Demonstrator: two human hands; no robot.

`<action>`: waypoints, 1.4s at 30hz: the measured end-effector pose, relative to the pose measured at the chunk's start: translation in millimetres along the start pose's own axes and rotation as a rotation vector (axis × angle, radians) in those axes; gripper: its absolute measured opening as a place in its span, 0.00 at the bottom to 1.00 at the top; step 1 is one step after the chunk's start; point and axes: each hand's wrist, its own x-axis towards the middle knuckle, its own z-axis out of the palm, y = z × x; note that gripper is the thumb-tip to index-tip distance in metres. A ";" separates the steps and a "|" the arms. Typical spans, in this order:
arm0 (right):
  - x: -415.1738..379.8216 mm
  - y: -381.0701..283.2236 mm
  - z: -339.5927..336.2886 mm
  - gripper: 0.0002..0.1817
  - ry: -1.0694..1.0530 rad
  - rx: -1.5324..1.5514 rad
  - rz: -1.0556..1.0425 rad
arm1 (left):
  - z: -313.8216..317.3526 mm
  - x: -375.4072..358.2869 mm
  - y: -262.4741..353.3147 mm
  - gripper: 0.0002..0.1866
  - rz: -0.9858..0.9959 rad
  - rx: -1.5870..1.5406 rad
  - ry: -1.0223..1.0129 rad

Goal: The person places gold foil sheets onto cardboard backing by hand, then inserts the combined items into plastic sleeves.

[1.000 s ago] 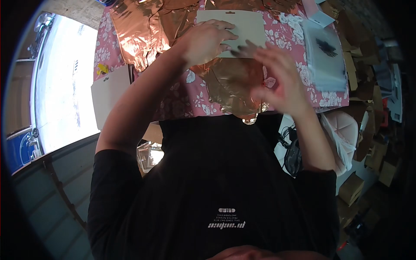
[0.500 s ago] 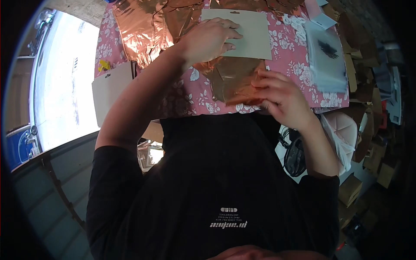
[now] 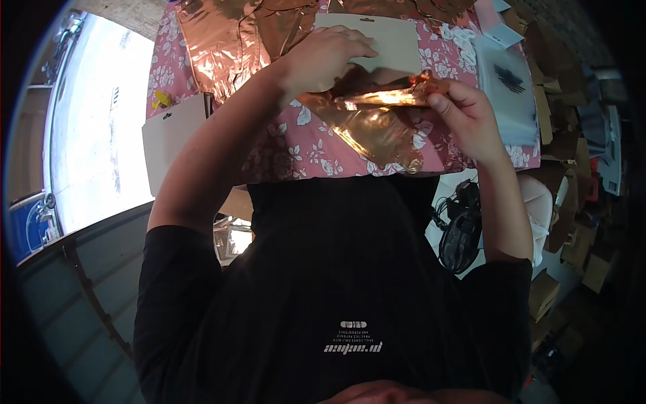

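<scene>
A beige card (image 3: 397, 42) with a slot near its far edge lies on the flowered pink tablecloth (image 3: 306, 145). My left hand (image 3: 330, 57) rests on the card's left part, its fingers apart. Copper-coloured foil (image 3: 377, 128) extends from under the card toward the table's near edge. My right hand (image 3: 464, 114) pinches a side of this foil and holds it raised over the card's near right corner. The raised part is folded and shiny, and hides some of the card.
More copper foil (image 3: 225, 47) covers the far left. Another beige card (image 3: 171, 145) lies at the left edge by a yellow item (image 3: 161, 100). Clear plastic bags (image 3: 505, 101) lie at the right, beside white string-like material (image 3: 459, 44) and a white box (image 3: 498, 23).
My right hand has moved away from me and to the right, lifting the foil's side up over the card's near edge. My left hand has stayed almost in place on the card.
</scene>
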 end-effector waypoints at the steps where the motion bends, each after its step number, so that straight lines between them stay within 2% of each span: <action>1: -2.0 0.5 2.1 0.15 -0.002 -0.002 0.002 | 2.4 -0.6 2.0 0.27 -0.021 -0.004 0.014; 4: -1.3 3.6 9.6 0.15 0.054 -0.005 0.114 | -1.9 0.7 3.0 0.27 -0.068 -0.028 -0.008; 6: 9.5 2.4 11.6 0.15 0.171 0.136 0.055 | -4.2 2.1 -2.5 0.27 -0.089 -0.048 -0.044; 9: 37.5 5.1 -1.4 0.16 0.250 0.173 0.003 | -9.9 1.0 -16.2 0.23 -0.049 -0.228 -0.069; 11: 54.8 -0.4 -9.9 0.16 0.277 0.217 0.014 | -7.4 0.2 -21.3 0.31 -0.522 -0.609 -0.086; 12: 65.2 -0.6 -15.8 0.16 0.279 0.233 0.055 | -27.7 -0.2 -10.1 0.45 -0.650 -0.511 -0.185; 13: 72.4 -1.4 -20.1 0.16 0.281 0.248 0.097 | -28.9 -2.0 -4.5 0.45 -0.650 -0.509 -0.184; 15: 87.0 -1.6 -20.6 0.16 0.313 0.262 0.135 | -29.1 -1.9 1.0 0.49 -0.695 -0.752 0.012; 19: 112.6 13.0 -29.3 0.17 0.323 0.154 0.218 | -25.0 -0.7 -20.1 0.47 -0.685 -0.670 -0.027; 21: 123.1 19.6 -32.0 0.18 0.247 0.058 0.239 | -43.6 7.4 -17.4 0.40 -0.387 -0.570 -0.416; 22: 125.1 21.9 -29.7 0.17 0.279 0.022 0.256 | -53.7 13.0 -6.0 0.33 -0.444 -0.523 -0.521; 23: 126.5 23.2 -27.9 0.17 0.279 0.024 0.257 | -51.4 13.6 -5.0 0.33 -0.445 -0.523 -0.523; 25: 128.1 25.1 -25.8 0.16 0.291 0.011 0.225 | -47.9 14.1 -4.0 0.28 -0.359 -0.243 -0.544; 29: 121.9 28.8 -27.7 0.16 0.268 0.039 0.190 | -44.6 13.3 -3.3 0.31 -0.415 -0.297 -0.569; 31: 107.6 16.1 -18.5 0.16 0.485 -0.096 0.005 | -43.0 11.9 -5.2 0.30 -0.440 -0.399 -0.574; 32: 107.3 35.0 -22.8 0.18 0.530 0.029 -0.177 | -43.7 11.2 -3.4 0.30 -0.441 -0.401 -0.573; 33: 98.1 37.2 -25.6 0.18 0.528 0.028 -0.177 | -45.2 10.3 -0.1 0.31 -0.452 -0.281 -0.514; 35: 67.4 38.9 -24.9 0.20 0.592 -0.444 -0.261 | -48.0 10.4 1.7 0.31 -0.461 -0.164 -0.453; 36: 56.8 37.2 -20.8 0.21 0.462 -0.399 -0.165 | -48.4 10.9 0.6 0.31 -0.489 -0.172 -0.486; 37: 48.8 35.3 -15.9 0.21 0.465 -0.399 -0.163 | -48.5 11.8 0.3 0.32 -0.515 -0.178 -0.520; 39: 39.2 30.8 -3.7 0.18 0.246 -0.489 0.010 | -43.3 7.1 -2.1 0.31 -0.491 -0.169 -0.470; 41: 43.1 38.6 -4.4 0.18 0.268 -0.527 -0.038 | -40.9 5.7 -4.5 0.31 -0.470 -0.158 -0.422; 42: 48.3 43.4 -8.7 0.18 0.249 -0.491 0.044 | -41.6 6.4 -6.0 0.31 -0.446 -0.174 -0.439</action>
